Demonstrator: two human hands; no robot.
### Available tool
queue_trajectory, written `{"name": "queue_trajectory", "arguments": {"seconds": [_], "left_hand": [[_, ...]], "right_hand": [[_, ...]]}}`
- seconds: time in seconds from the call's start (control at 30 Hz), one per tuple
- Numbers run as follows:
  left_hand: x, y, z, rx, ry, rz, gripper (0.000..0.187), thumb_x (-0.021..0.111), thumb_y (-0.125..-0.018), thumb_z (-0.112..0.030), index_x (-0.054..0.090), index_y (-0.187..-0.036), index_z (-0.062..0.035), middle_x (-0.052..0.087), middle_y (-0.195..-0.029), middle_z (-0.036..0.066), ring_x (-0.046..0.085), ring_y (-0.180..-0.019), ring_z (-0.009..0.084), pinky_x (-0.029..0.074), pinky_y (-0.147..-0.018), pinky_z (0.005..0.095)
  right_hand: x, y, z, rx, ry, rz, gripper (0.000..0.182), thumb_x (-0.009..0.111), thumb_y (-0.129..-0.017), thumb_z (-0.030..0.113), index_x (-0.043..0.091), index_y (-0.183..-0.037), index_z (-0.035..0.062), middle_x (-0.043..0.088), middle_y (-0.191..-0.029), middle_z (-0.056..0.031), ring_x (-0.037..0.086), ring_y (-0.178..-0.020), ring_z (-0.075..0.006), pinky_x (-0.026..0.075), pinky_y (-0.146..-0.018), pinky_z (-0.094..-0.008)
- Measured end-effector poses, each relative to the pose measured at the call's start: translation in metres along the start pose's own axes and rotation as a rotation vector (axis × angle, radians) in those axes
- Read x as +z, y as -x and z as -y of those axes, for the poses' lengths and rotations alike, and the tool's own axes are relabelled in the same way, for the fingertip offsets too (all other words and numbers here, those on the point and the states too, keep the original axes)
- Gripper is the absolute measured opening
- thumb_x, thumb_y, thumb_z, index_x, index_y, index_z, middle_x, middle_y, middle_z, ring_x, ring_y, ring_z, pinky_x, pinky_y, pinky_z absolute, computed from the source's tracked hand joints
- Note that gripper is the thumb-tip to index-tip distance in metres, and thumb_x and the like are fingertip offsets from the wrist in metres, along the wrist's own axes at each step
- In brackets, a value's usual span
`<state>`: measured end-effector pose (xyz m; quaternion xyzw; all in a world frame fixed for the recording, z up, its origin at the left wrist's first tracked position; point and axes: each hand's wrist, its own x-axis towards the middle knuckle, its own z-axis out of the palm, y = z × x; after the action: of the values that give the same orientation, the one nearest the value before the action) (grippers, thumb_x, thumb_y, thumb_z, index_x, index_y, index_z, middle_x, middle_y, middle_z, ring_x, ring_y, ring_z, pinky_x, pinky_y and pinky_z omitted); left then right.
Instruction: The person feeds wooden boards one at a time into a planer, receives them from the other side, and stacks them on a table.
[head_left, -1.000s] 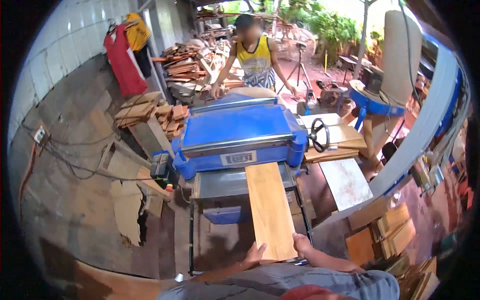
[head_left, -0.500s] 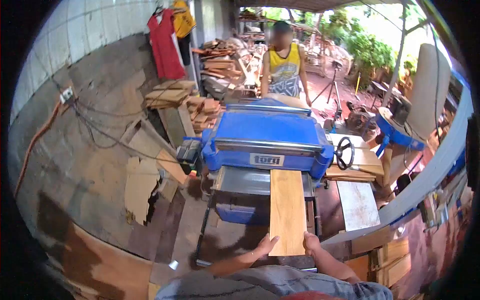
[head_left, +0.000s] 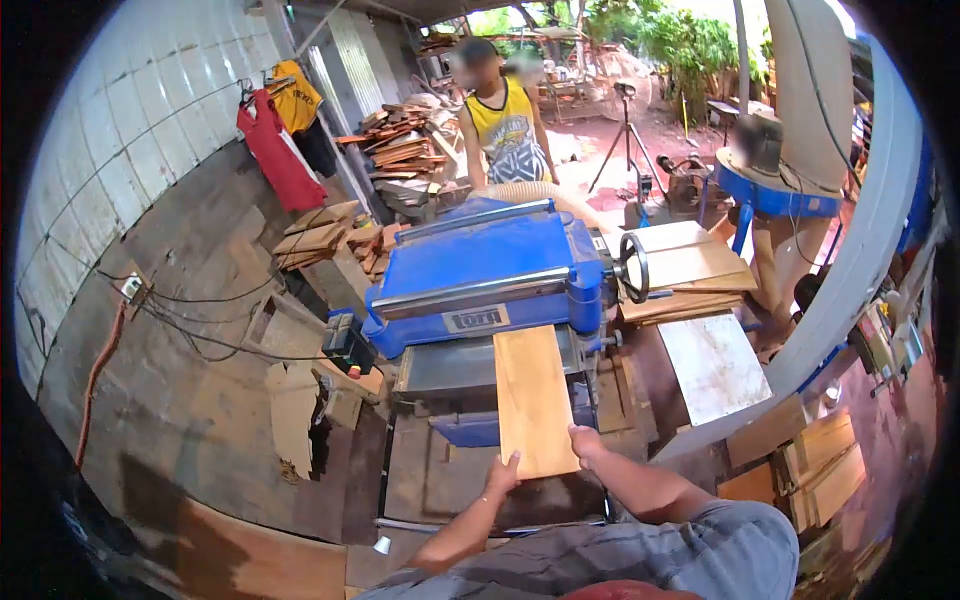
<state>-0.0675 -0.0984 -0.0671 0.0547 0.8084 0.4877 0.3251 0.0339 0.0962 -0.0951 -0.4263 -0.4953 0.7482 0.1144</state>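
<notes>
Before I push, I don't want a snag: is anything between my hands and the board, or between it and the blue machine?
Nothing visible. The left hand and right hand hold the near end of the board, whose far end meets the blue machine; its inside is hidden.

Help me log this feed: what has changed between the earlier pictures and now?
The wooden board has slid forward, farther into the blue machine, so less of it sticks out. The left hand and right hand moved forward with it. Nothing was newly grasped or released. Both hands still hold its near end, and the machine stayed put.
</notes>
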Motion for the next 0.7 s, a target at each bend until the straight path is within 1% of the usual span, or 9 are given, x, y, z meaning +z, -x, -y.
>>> {"name": "queue_trajectory", "arguments": {"seconds": [0.03,0.13,0.17,0.27,0.3,0.33,0.4,0.5,0.7], "left_hand": [[-0.002,-0.002,-0.001,0.057,-0.134,-0.041,0.052,0.059,-0.092,-0.045,0.055,-0.112,0.0024,0.066,-0.088,0.020,0.066,-0.057,0.0236,0.051,-0.049,0.0355],[-0.005,0.008,-0.026,0.131,-0.263,-0.040,0.051,0.059,-0.091,-0.045,0.057,-0.109,0.0028,0.066,-0.079,0.018,0.063,-0.052,0.0250,0.051,-0.048,0.0369],[-0.003,0.009,-0.030,0.153,-0.256,-0.068,0.049,0.059,-0.091,-0.044,0.058,-0.104,0.0027,0.066,-0.074,0.018,0.062,-0.050,0.0263,0.050,-0.049,0.0386],[0.001,-0.009,-0.019,0.234,-0.220,-0.111,0.048,0.059,-0.091,-0.044,0.059,-0.101,0.0030,0.066,-0.074,0.019,0.062,-0.048,0.0278,0.049,-0.047,0.0387],[0.000,-0.005,-0.028,0.189,-0.193,-0.096,0.048,0.059,-0.091,-0.044,0.059,-0.100,0.0033,0.066,-0.080,0.023,0.066,-0.062,0.0350,0.052,-0.058,0.0431],[0.000,-0.013,-0.020,0.187,-0.188,-0.086,0.048,0.059,-0.091,-0.044,0.059,-0.100,0.0033,0.066,-0.080,0.023,0.066,-0.062,0.0350,0.052,-0.058,0.0431],[0.003,-0.033,-0.006,0.439,-0.331,-0.203,0.050,0.059,-0.090,-0.045,0.060,-0.101,0.0038,0.066,-0.089,0.028,0.065,-0.082,0.0432,0.051,-0.073,0.0481],[0.008,-0.048,-0.006,0.305,-0.192,-0.118,0.052,0.059,-0.089,-0.046,0.060,-0.101,0.0049,0.064,-0.098,0.031,0.060,-0.098,0.0478,0.046,-0.085,0.0504],[0.008,-0.065,-0.013,0.433,-0.197,-0.107,0.053,0.058,-0.090,-0.045,0.058,-0.102,0.0067,0.063,-0.101,0.031,0.060,-0.097,0.0475,0.046,-0.085,0.0496]], "right_hand": [[0.002,0.003,0.007,0.027,-0.054,0.008,0.038,0.046,-0.100,0.029,0.059,-0.115,-0.0037,0.065,-0.111,-0.0166,0.061,-0.102,-0.0266,0.047,-0.088,-0.0433],[0.005,0.013,0.023,0.020,-0.068,-0.019,0.036,0.047,-0.101,0.029,0.062,-0.102,-0.0031,0.066,-0.103,-0.0157,0.063,-0.092,-0.0241,0.049,-0.081,-0.0401],[-0.005,-0.053,-0.033,0.033,-0.095,0.059,0.039,0.045,-0.101,0.034,0.060,-0.106,-0.0024,0.066,-0.101,-0.0149,0.065,-0.089,-0.0265,0.051,-0.081,-0.0415],[-0.003,0.001,0.014,0.142,-0.223,0.168,0.038,0.047,-0.100,0.034,0.060,-0.107,-0.0003,0.068,-0.097,-0.0136,0.067,-0.076,-0.0253,0.056,-0.068,-0.0380],[-0.008,0.015,0.019,0.175,-0.011,0.207,0.040,0.046,-0.101,0.037,0.057,-0.109,-0.0001,0.067,-0.093,-0.0138,0.068,-0.076,-0.0241,0.058,-0.067,-0.0369],[-0.011,0.028,0.018,0.177,-0.006,0.196,0.040,0.046,-0.101,0.037,0.057,-0.109,-0.0001,0.067,-0.093,-0.0138,0.068,-0.076,-0.0241,0.058,-0.067,-0.0369],[-0.017,0.060,0.009,0.300,0.037,0.259,0.040,0.046,-0.100,0.039,0.054,-0.109,0.0007,0.067,-0.089,-0.0138,0.068,-0.075,-0.0229,0.058,-0.065,-0.0355],[-0.031,0.103,-0.011,0.352,0.024,0.293,0.041,0.049,-0.099,0.041,0.051,-0.108,0.0010,0.066,-0.089,-0.0145,0.067,-0.075,-0.0226,0.059,-0.068,-0.0363],[-0.035,0.167,-0.030,0.264,0.086,0.149,0.020,0.056,-0.097,0.024,0.058,-0.097,0.0040,0.067,-0.083,-0.0085,0.065,-0.070,-0.0154,0.057,-0.065,-0.0292]]}}
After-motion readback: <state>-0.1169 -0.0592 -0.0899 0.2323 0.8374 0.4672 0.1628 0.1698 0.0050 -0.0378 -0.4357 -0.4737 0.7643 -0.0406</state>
